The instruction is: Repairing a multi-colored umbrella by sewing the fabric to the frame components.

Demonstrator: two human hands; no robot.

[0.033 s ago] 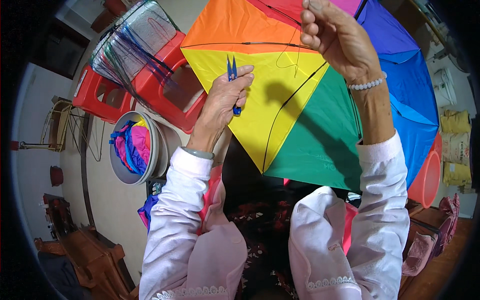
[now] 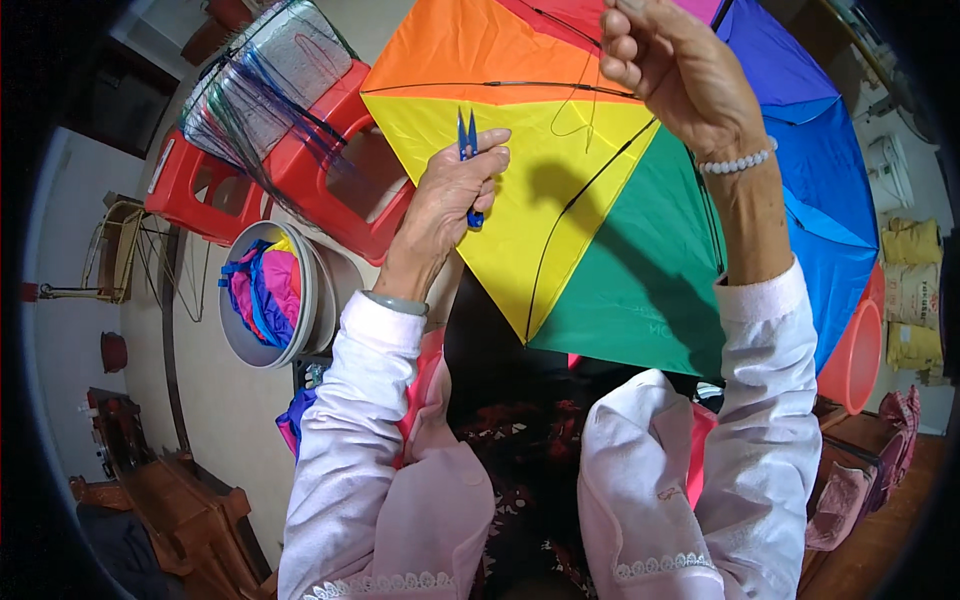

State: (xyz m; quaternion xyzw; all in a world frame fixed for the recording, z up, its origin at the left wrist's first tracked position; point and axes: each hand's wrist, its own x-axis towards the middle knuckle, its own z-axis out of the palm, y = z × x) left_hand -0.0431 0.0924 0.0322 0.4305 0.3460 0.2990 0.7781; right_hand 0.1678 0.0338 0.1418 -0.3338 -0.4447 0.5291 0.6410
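Note:
My left hand [image 2: 450, 185] is closed round blue thread snips [image 2: 467, 150], their two pointed blades upward and slightly apart. They are above the yellow panel of a multicoloured umbrella canopy [image 2: 480, 200] that lies over my lap with its thin dark ribs [image 2: 560, 215] facing up. My right hand [image 2: 690, 85], raised at the top edge, has thumb and forefinger pinched together; what is between them is too small to make out. Just left of it, a fine dark thread [image 2: 588, 125] hangs in a loose loop over the rib between the orange and yellow panels.
To the left, red plastic stools [image 2: 335, 190] carry a white foam block [image 2: 275, 75] draped with coloured threads. Beside them stands a pale bucket [image 2: 235, 335] of folded bright cloth. A pink-red basin [image 2: 852, 360] is at the right, near stacked yellowish bags [image 2: 912, 290].
My right hand has shifted very slightly right and up, the thread moving a little with it. My left hand with the snips is nearly still.

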